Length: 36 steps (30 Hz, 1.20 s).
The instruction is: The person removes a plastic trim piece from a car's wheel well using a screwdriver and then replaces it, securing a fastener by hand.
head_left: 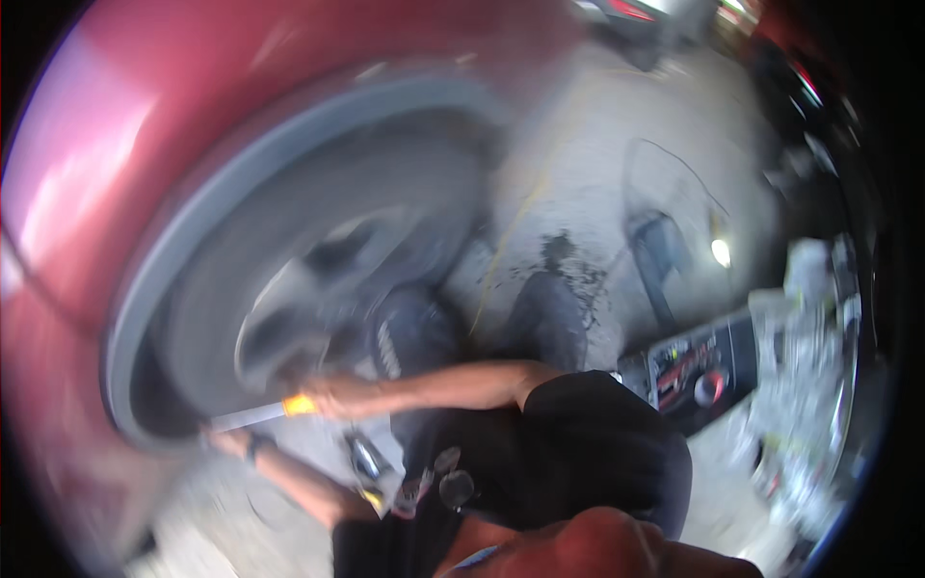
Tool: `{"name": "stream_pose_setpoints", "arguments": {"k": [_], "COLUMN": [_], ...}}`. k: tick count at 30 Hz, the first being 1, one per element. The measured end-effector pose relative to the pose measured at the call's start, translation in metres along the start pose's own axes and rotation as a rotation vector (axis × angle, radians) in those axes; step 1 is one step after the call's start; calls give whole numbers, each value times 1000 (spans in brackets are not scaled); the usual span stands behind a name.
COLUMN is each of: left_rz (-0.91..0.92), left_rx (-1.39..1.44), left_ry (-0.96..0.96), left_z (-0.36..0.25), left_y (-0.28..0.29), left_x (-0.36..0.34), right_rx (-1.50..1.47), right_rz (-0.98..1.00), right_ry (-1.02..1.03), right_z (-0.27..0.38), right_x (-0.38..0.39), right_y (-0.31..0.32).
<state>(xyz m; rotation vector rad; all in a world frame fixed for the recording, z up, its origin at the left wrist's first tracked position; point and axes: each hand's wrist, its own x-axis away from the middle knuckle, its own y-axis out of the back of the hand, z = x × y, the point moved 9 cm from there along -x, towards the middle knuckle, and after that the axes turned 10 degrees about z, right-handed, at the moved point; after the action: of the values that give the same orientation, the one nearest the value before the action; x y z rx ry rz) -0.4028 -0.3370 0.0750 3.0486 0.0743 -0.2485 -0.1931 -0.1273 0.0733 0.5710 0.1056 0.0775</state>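
My right hand [347, 397] is closed round the yellow-orange handle of a long tool with a flat pale blade [251, 416]; motion blur hides its exact kind. The blade points left, toward the lower edge of the wheel arch. At its far end is my left hand [227, 441], with a dark band on the wrist. Blur hides its fingers, so I cannot tell whether it grips the blade or only rests by it. Just beyond both hands stands a wheel [318, 260] with a dark tyre, under the grey arch trim [193, 231] of a red vehicle [87, 173].
My knees [414, 332] are bent close to the wheel. On the floor at right lie a dark case of tools [699, 371], a heap of clear plastic [800, 385] and a lit lamp [721, 252] on a cord. Dark stains [568, 260] mark the concrete. Other vehicles [641, 24] stand farther back.
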Motion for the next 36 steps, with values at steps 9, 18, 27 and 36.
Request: {"name": "stream_pose_setpoints", "arguments": {"k": [9,18,27,36], "left_rz": [-320,-242,-168,-132], "left_rx": [770,689,587,563], "left_ry": [335,294,330,330], "left_z": [52,149,144,132], "left_y": [-29,29,-26,-56], "left_x": [-39,-112,-92,-82], "right_rx": [-193,-50,-93,-199], "right_rz": [-256,-538,-727,-662], "right_ry": [-35,-388,-375,-470], "right_z": [-75,-154,-177,-169], "right_x": [190,294,322,325], "right_y": [38,33,38,43]}}
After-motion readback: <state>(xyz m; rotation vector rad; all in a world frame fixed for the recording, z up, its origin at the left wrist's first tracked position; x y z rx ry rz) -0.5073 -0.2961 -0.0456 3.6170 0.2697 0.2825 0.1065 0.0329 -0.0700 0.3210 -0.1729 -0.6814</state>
